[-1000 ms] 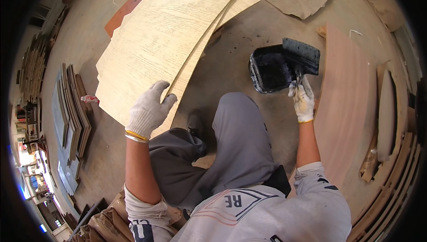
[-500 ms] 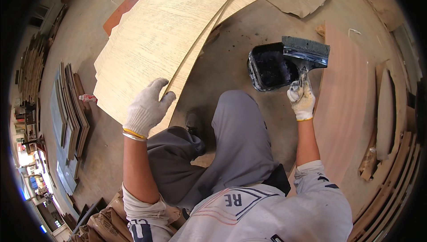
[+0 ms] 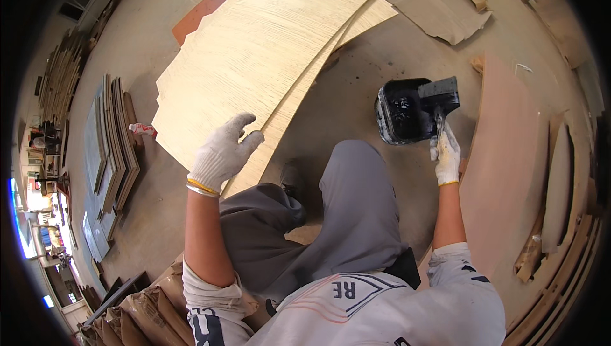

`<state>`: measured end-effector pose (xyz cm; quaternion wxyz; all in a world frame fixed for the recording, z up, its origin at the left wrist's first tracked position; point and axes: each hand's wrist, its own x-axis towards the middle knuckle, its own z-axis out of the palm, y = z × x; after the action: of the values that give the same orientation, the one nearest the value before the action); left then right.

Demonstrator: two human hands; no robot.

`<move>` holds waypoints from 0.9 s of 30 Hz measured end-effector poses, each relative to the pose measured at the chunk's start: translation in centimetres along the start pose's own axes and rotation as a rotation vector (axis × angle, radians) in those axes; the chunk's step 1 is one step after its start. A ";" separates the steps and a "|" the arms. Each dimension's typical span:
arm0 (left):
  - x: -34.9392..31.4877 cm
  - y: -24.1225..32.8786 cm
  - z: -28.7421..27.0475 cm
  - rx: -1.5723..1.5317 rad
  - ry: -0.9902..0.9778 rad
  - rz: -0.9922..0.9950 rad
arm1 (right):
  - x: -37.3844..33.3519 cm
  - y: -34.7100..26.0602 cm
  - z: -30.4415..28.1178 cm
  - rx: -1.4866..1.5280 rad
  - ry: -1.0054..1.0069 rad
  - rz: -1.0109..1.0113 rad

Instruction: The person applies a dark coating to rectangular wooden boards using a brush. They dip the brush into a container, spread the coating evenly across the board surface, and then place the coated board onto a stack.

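My right hand (image 3: 448,158), in a white knit glove with dark smears, grips the handle of a wide dark-coated brush (image 3: 439,95). The brush head overlaps the right side of a black square tub (image 3: 384,114) on the floor, which has dark wet contents and pale smears on its rim. My left hand (image 3: 224,152), gloved too, is over the near edge of the fanned stack of pale wood-grain sheets (image 3: 267,41). Its thumb and fingers are apart with nothing between them. Whether it touches the top sheet, I cannot tell.
A long pinkish-brown board (image 3: 509,149) lies to the right. Brown paper (image 3: 439,12) is spread at the far side. Grey boards (image 3: 105,155) are stacked at the left, with a red-and-white item (image 3: 142,130) beside them. Brown wrapped bundles (image 3: 143,314) sit at the lower left.
The brush has turned and its bristle end now sits lower over the tub's right side. My left hand stays open over the sheets. The whole view has shifted, moving everything rightward.
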<state>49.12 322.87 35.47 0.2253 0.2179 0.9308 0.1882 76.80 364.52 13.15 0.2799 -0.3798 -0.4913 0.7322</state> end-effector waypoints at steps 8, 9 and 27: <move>-2.0 -15.2 1.0 0.102 0.265 -0.463 | 0.7 -1.3 0.9 -0.547 0.008 0.140; -3.1 -18.2 2.6 0.118 0.313 -0.513 | 1.7 -0.6 0.1 -0.575 -0.038 0.063; -3.9 -19.9 14.0 -0.583 0.681 -0.860 | 0.2 -4.2 40.5 -1.390 -0.803 -0.792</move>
<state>52.86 307.94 16.27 0.0214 -0.3194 0.8651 0.3863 43.19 345.62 26.31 0.0260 0.0187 -0.9800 0.1964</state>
